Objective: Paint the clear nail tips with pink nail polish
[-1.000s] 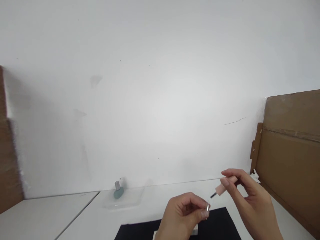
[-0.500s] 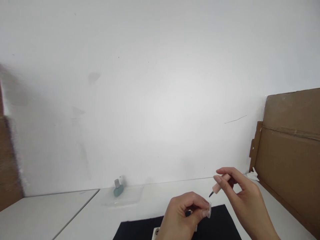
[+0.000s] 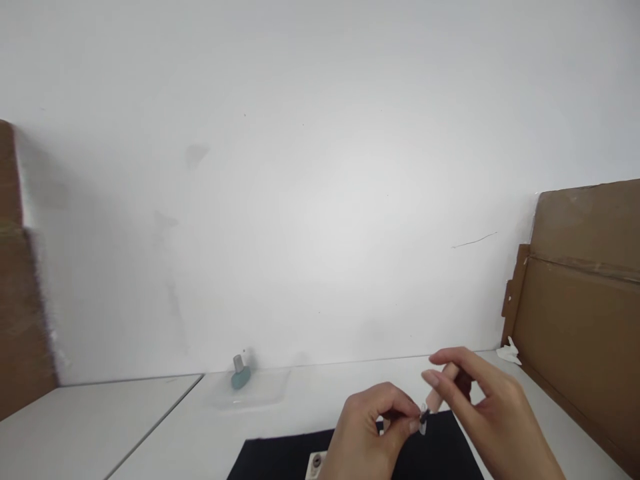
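Observation:
My left hand (image 3: 367,433) is low in the middle of the view, its thumb and fingers pinched on a small clear false nail (image 3: 423,423). My right hand (image 3: 485,410) is just to its right and holds a pale pink brush cap (image 3: 440,392) between thumb and fingers. The dark brush tip touches the clear nail. Both hands hover above a black mat (image 3: 280,457) on the white table (image 3: 165,427).
A teal polish bottle with a silver cap (image 3: 239,373) stands on a clear tray (image 3: 260,390) at the back of the table by the white wall. Brown cardboard (image 3: 580,313) leans at the right, more cardboard at the far left. A small white block (image 3: 317,463) lies on the mat.
My right hand has come down and to the left, bringing the brush tip from a gap away onto the clear nail. My left hand has barely shifted.

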Action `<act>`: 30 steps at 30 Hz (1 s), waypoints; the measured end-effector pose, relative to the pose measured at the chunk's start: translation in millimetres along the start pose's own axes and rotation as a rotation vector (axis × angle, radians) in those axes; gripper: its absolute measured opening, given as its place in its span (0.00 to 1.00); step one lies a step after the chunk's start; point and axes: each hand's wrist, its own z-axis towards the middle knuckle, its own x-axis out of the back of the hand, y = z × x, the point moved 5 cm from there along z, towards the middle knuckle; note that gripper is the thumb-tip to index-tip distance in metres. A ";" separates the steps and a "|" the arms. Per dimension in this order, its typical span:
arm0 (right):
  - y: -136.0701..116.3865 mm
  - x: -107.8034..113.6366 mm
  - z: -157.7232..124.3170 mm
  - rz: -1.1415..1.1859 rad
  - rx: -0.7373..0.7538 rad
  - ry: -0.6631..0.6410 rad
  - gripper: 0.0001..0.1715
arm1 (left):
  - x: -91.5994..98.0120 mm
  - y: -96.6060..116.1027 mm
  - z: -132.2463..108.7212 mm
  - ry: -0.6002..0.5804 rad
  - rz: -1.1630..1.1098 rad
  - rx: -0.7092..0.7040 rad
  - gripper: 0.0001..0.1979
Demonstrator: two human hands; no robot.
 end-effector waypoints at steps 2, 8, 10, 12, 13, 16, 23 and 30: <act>-1.4 0.7 0.2 -0.041 0.027 0.021 0.20 | 0.6 0.7 0.0 0.005 0.010 0.007 0.07; -2.5 0.8 -1.6 0.007 0.057 0.010 0.17 | 0.1 1.1 -0.7 0.001 -0.018 0.046 0.06; -1.3 -4.0 -2.9 0.023 0.031 -0.047 0.18 | -0.1 1.2 -0.6 0.001 -0.017 0.047 0.07; -2.1 -4.3 -2.8 -0.014 0.047 -0.019 0.18 | 0.3 1.4 -0.5 -0.002 -0.008 0.049 0.07; -3.0 -2.6 -2.4 -0.038 0.066 0.020 0.17 | 0.6 1.5 -0.4 -0.007 -0.002 0.054 0.07; -4.5 3.3 -2.3 -0.055 0.086 0.113 0.17 | 0.8 1.5 -0.5 -0.022 0.006 0.069 0.06; -3.4 -4.9 -4.0 -0.006 0.040 -0.017 0.20 | -0.7 2.0 -1.8 -0.011 0.004 0.061 0.07; -4.9 2.2 -2.1 0.036 0.053 -0.013 0.14 | 1.5 3.9 -1.3 0.007 -0.045 0.085 0.06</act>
